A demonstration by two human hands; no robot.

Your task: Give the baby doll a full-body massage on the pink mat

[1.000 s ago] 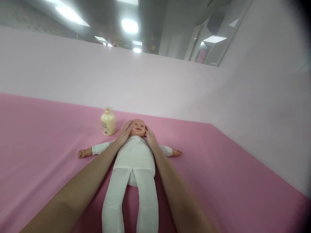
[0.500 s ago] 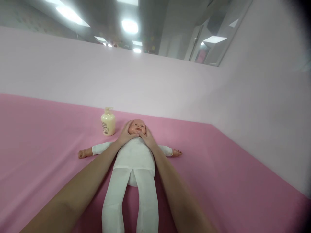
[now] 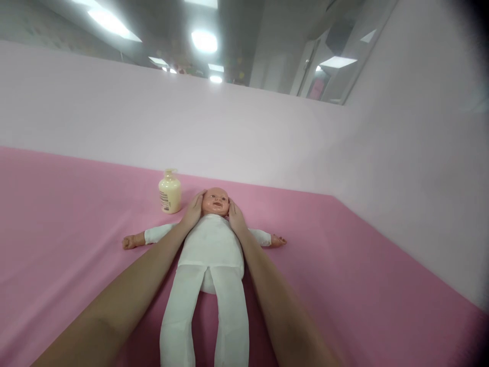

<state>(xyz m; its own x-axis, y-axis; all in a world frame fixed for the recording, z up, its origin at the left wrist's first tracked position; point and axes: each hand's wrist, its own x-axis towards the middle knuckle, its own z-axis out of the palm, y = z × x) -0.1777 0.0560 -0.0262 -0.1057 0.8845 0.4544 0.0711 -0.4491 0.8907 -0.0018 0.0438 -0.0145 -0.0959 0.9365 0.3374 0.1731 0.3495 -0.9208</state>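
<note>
A baby doll in a white suit lies on its back, its arms spread out to both sides. My left hand rests flat against the left side of the doll's head, with its fingers stretched out. On the opposite side, my right hand lies along the cheek and ear area, also with straight fingers. The doll's face shows fully between the two hands. Some of my fingertips are hidden beside the head.
A pale yellow pump bottle stands left of the doll's head. Pink cloth covers the surface beneath. A white wall rises behind, with a mirror or window above it reflecting ceiling lights.
Both thumbs have moved from the doll's chin outward to the sides of its head, uncovering the chin and neck. The doll and the bottle have stayed in place.
</note>
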